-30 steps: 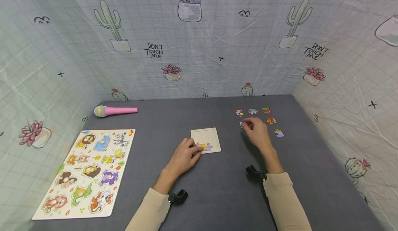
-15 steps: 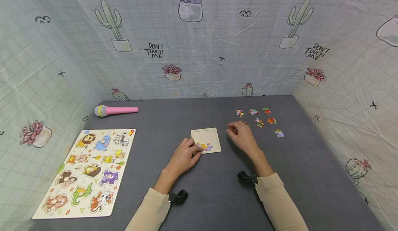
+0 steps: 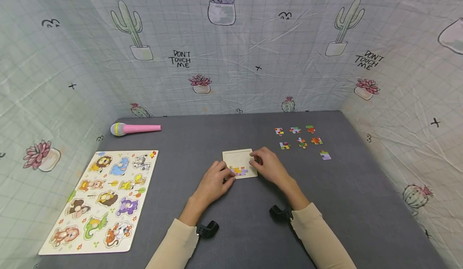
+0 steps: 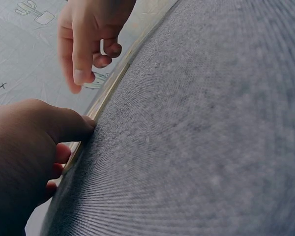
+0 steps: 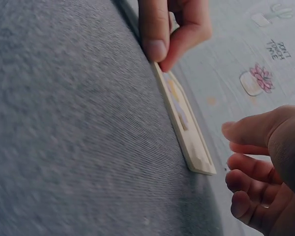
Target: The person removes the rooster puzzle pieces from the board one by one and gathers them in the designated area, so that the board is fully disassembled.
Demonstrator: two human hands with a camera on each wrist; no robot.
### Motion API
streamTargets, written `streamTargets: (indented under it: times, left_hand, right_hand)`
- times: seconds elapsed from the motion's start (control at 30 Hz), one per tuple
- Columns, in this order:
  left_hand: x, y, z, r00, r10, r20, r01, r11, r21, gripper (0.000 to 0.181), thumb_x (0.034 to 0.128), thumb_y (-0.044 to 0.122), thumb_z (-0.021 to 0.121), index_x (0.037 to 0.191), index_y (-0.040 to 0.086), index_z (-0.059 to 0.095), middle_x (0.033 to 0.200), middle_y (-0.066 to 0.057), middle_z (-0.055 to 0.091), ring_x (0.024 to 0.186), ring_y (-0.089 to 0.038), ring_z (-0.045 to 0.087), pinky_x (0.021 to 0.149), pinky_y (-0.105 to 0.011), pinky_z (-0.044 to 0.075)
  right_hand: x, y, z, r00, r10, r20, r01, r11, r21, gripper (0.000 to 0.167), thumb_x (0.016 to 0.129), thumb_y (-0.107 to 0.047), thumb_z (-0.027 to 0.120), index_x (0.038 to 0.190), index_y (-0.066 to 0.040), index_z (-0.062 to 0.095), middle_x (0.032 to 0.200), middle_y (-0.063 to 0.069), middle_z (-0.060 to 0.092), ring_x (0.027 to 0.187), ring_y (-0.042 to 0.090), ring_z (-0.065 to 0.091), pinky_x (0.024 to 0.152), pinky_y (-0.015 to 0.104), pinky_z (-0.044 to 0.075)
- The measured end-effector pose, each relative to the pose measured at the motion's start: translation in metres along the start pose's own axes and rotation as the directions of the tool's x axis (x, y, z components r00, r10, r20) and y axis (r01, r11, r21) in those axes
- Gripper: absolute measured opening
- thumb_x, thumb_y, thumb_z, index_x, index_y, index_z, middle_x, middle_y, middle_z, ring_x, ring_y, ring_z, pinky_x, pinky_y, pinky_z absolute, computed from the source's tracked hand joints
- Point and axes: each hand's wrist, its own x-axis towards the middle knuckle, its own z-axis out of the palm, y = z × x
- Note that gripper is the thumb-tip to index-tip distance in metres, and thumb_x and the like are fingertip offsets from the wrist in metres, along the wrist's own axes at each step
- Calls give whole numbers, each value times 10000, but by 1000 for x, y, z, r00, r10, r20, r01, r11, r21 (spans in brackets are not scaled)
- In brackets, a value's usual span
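A small square wooden puzzle tray (image 3: 236, 157) lies at mid-table, with joined yellow and purple jigsaw pieces (image 3: 239, 171) along its near side. My left hand (image 3: 213, 182) holds the tray's near left corner; in the right wrist view, its thumb (image 5: 156, 49) presses the edge. My right hand (image 3: 269, 165) hovers at the tray's right edge, fingers loosely bent. No piece shows between the thumb and fingers of the right hand (image 5: 265, 157) in the right wrist view. Several loose jigsaw pieces, including a purple one (image 3: 325, 155) and a red-orange one (image 3: 316, 140), lie at the back right.
At left lies a large animal peg board (image 3: 95, 200). Behind it, near the back edge, is a pink toy microphone (image 3: 139, 128). Printed fabric walls (image 3: 231, 80) enclose the dark grey table (image 3: 246, 228) at the back and sides.
My right hand has moved left from the loose pieces to the tray's right edge, uncovering pieces it had hidden. The left hand has stayed on the tray's corner.
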Motion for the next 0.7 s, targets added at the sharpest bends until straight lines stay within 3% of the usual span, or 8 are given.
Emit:
streamTargets:
  times: [0.23,0.47,0.7]
  left_hand:
    - [1,0,0,1000,9,-9,-9,1000,2,64,837,167,812,854,147,754,836,19,566,778,-153,486,713,-307,453]
    - [0,0,1,1000,14,-21,-14,1000,-1,69,832,167,815,840,148,750,833,18,565,770,-151,480,706,-308,452]
    - [0,-2,2,999,27,-40,-27,1000,-8,86,813,158,829,827,152,744,822,14,559,764,-156,480,704,-310,452]
  right_hand:
    - [-1,-3,6,997,-42,60,42,999,7,283,907,-210,742,1141,-51,733,928,54,596,767,138,503,702,290,436]
    - [-3,-4,10,991,-54,123,55,998,-11,290,896,-228,759,1135,-63,743,1000,64,612,809,152,530,750,331,473]
    - [-3,-3,12,986,-55,154,55,998,5,241,894,-256,762,1094,-121,772,1001,24,598,820,126,543,744,299,465]
